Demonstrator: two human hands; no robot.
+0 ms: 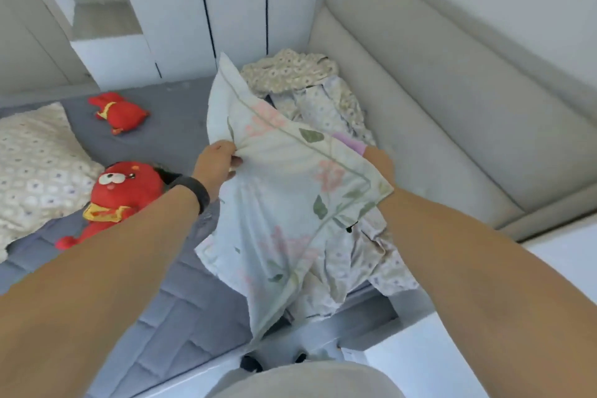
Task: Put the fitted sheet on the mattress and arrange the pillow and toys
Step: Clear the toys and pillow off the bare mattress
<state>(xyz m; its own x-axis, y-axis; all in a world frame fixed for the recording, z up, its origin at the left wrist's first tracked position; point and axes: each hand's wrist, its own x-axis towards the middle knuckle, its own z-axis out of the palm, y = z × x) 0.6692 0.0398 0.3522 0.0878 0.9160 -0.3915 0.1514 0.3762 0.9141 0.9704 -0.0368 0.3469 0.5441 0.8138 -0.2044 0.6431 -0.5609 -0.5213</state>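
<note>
floral pillow (290, 178) lifted, red toys (126, 194) on mattress (174, 310)

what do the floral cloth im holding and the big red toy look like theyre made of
Pale floral cloth: thin woven fabric, probably cotton, matte; it creases and hangs limp. Big red stuffed toy with googly eyes: soft plush, likely synthetic, with shinier yellow trim.

Two red plush toys (124, 194) (118, 111), one floral pillow (38, 165), one pale floral cloth (290, 197), and two hands (216, 161) (378, 158).
</note>
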